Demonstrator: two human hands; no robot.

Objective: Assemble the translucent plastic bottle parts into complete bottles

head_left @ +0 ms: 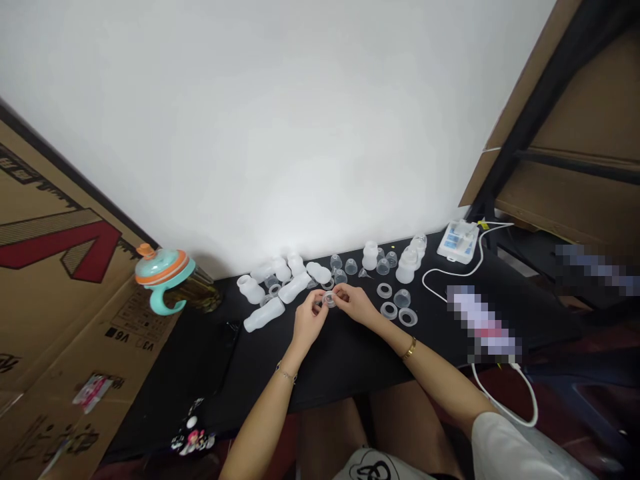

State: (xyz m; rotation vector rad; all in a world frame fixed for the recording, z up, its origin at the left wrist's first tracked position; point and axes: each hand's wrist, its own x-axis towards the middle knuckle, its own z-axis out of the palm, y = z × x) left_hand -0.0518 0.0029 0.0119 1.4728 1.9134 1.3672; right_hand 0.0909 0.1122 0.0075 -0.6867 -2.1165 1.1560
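Over the middle of the black table, my left hand (311, 315) and my right hand (354, 304) pinch a small translucent bottle ring (329, 299) between them. Whether a nipple sits inside the ring is too small to tell. White baby bottles lie left of my hands, among them a long bottle (265, 315) and a second bottle (294, 287). Clear dome caps, such as one cap (351, 267), stand beyond my fingers. Right of my right hand are loose rings (389, 310) and another dome cap (402, 298).
White bottles (407, 265) stand at the back right near a white power strip (459, 241) and its cable. A pixelated object (484, 323) lies to the right. At left are a drinking cup (170, 280) with a turquoise handle and a large cardboard box (60, 320). A white wall rises behind.
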